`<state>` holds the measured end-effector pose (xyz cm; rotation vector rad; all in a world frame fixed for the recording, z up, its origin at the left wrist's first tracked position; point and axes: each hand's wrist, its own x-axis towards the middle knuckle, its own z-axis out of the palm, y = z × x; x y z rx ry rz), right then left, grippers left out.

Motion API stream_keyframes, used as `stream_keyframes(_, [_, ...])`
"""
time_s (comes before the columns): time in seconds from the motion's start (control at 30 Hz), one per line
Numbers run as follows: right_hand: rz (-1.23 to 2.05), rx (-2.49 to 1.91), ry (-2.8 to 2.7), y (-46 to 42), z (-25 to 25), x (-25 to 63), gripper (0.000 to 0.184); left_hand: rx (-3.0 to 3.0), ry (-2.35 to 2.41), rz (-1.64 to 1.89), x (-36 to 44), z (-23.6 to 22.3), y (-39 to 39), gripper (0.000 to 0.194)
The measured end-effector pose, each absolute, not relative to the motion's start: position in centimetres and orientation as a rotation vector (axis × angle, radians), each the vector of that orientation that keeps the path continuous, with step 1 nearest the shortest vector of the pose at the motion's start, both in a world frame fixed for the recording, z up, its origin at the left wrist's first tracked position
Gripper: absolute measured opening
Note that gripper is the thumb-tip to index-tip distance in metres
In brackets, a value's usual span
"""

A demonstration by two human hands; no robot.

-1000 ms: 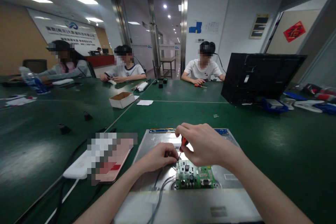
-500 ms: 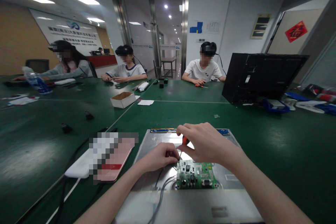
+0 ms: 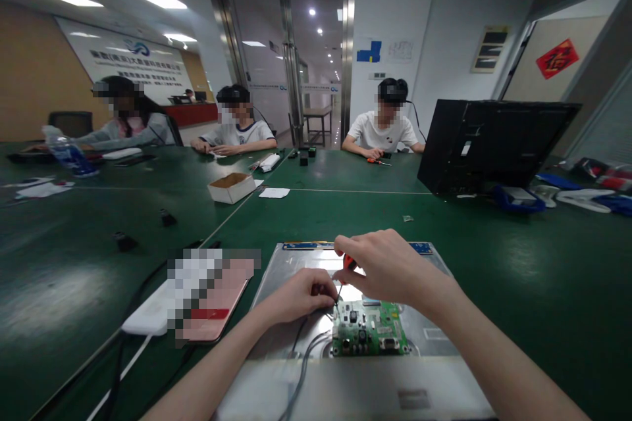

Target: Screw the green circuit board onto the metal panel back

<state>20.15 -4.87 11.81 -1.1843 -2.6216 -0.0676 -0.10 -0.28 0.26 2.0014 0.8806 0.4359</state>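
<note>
My right hand [image 3: 382, 265] is closed round the red and black handle of a screwdriver [image 3: 349, 262]. Its thin shaft points down to the upper left corner of a green circuit board [image 3: 370, 329]. Close beside that tip, the fingers of my left hand [image 3: 307, 293] are pinched together; what they hold, if anything, is hidden. The board lies on the silver metal back of a display panel [image 3: 266, 283], which rests flat on the table. Grey cables [image 3: 302, 378] run from the board's left side towards me.
Left of the panel lie a white power bank-like block [image 3: 153, 309] and a pink phone [image 3: 232, 296] with cables. Farther off on the green table [image 3: 336, 210] stand an open small box [image 3: 231, 188] and a black monitor [image 3: 498, 145]. Several people sit across the table.
My right hand has shifted very slightly, with the screwdriver handle turned a little in its fingers. My left hand and the board look unmoved.
</note>
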Motion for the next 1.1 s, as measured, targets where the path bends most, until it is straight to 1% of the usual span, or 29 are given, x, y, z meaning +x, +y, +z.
stream_keyframes(0.17, [-0.022,-1.117,-2.625,-5.21,11.85,20.39,0.017,1.987,0.871,0.456,-0.03,0.16,-0.28,0.013])
stream_keyframes(0.37, [-0.08,-1.229,-2.608,-4.65,11.77,20.16,0.009,2.004,0.92,0.432,0.21,0.98,-0.52,0.008])
stream_keyframes(0.47, [-0.065,-1.208,-2.618,-4.67,11.83,20.23,0.014,2.007,0.916,0.421,0.17,0.9,-0.46,0.009])
stream_keyframes(0.57, [-0.027,-1.13,-2.623,-4.97,11.92,20.42,0.014,1.998,0.913,0.429,0.1,0.63,-0.37,0.01])
stream_keyframes(0.67, [-0.015,-1.12,-2.634,-5.12,11.92,20.42,0.018,1.986,0.926,0.428,0.12,0.57,-0.38,0.008])
stream_keyframes(0.87, [-0.042,-1.201,-2.608,-4.66,11.79,20.07,0.011,1.996,0.923,0.401,0.21,0.89,-0.44,0.008])
stream_keyframes(1.03, [-0.027,-1.149,-2.617,-4.89,11.96,20.39,0.016,2.015,0.915,0.409,0.12,0.71,-0.31,0.012])
stream_keyframes(1.1, [0.005,-1.112,-2.632,-5.07,12.04,20.51,0.021,2.012,0.924,0.404,0.12,0.68,-0.33,0.011])
